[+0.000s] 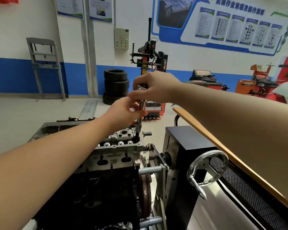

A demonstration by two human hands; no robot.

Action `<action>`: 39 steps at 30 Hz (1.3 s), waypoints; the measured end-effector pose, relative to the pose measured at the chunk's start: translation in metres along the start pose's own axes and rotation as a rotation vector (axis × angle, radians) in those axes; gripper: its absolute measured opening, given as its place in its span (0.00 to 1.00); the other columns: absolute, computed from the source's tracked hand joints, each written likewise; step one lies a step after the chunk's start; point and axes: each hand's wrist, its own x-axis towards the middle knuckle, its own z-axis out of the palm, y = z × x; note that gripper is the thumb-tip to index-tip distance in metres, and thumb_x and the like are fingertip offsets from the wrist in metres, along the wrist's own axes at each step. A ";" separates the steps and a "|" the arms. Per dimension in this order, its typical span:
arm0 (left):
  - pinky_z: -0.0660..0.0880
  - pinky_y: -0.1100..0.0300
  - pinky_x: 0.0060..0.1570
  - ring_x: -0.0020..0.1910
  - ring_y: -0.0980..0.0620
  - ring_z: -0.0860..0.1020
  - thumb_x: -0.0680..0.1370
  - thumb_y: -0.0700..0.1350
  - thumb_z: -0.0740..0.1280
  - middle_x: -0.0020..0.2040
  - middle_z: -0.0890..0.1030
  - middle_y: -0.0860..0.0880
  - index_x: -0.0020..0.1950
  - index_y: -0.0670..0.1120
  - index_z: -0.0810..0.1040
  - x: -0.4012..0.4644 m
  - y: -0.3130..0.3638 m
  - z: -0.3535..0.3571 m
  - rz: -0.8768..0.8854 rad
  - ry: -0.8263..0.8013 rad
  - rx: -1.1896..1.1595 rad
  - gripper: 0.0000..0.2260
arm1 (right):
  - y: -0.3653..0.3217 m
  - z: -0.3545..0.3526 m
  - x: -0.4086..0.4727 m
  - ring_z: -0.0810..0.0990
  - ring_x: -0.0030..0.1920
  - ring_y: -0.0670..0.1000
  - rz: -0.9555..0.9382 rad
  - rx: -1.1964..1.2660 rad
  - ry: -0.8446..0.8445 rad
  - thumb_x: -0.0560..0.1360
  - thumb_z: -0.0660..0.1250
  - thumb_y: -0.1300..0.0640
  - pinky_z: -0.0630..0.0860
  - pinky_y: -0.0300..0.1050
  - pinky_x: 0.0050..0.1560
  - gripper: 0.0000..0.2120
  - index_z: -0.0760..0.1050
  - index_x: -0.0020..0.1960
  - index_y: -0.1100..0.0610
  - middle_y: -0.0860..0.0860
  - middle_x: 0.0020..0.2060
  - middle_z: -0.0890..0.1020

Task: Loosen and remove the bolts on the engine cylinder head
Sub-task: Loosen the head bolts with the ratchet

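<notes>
Head view: right hand (pixel 154 87) grips ratchet head (pixel 142 88) on top; left hand (pixel 125 113) pinches extension bar (pixel 140 118), steadying socket (pixel 137 136) upright in cylinder head (pixel 120 141) bolt hole.

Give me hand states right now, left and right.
Left hand: closed, fingers pinching the shaft of the socket extension.
Right hand: closed, gripping the top of the same tool, which stands in the cylinder head.
</notes>
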 end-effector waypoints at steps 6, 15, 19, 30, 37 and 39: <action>0.87 0.48 0.44 0.48 0.51 0.87 0.79 0.53 0.76 0.50 0.86 0.56 0.52 0.69 0.80 0.006 -0.008 -0.004 0.019 0.069 0.021 0.10 | -0.012 0.011 0.023 0.78 0.37 0.47 0.073 -0.149 0.066 0.77 0.55 0.31 0.66 0.45 0.34 0.20 0.71 0.39 0.45 0.45 0.36 0.79; 0.86 0.52 0.50 0.49 0.54 0.87 0.82 0.47 0.74 0.49 0.88 0.56 0.54 0.60 0.80 0.011 -0.012 -0.008 0.006 -0.050 -0.059 0.07 | -0.010 0.023 0.031 0.79 0.38 0.50 0.121 -0.171 0.125 0.75 0.58 0.35 0.69 0.43 0.34 0.18 0.78 0.45 0.47 0.47 0.37 0.81; 0.83 0.51 0.50 0.47 0.52 0.87 0.86 0.47 0.66 0.44 0.87 0.50 0.54 0.48 0.80 0.005 -0.012 0.003 0.027 -0.165 -0.176 0.06 | 0.003 0.021 0.018 0.75 0.35 0.51 -0.060 0.014 0.131 0.79 0.63 0.39 0.68 0.46 0.36 0.16 0.75 0.39 0.47 0.49 0.32 0.77; 0.74 0.61 0.58 0.60 0.66 0.76 0.79 0.73 0.59 0.62 0.78 0.63 0.76 0.60 0.70 0.010 -0.072 -0.010 -0.028 -0.411 0.263 0.30 | 0.016 0.027 0.023 0.73 0.33 0.48 -0.010 -0.053 0.163 0.82 0.59 0.39 0.65 0.43 0.34 0.19 0.75 0.39 0.49 0.46 0.31 0.75; 0.60 0.35 0.78 0.80 0.47 0.64 0.80 0.75 0.47 0.81 0.68 0.52 0.81 0.58 0.67 0.011 -0.123 -0.041 -0.073 -0.292 0.991 0.36 | 0.001 0.032 0.037 0.78 0.36 0.48 0.031 -0.159 0.213 0.77 0.55 0.36 0.66 0.41 0.34 0.22 0.83 0.48 0.47 0.46 0.35 0.81; 0.56 0.32 0.79 0.82 0.46 0.62 0.79 0.77 0.44 0.83 0.64 0.52 0.80 0.61 0.66 0.011 -0.127 -0.036 -0.115 -0.294 1.033 0.36 | 0.000 0.033 0.036 0.77 0.35 0.49 0.085 -0.167 0.233 0.76 0.55 0.36 0.67 0.42 0.34 0.21 0.81 0.43 0.48 0.46 0.33 0.79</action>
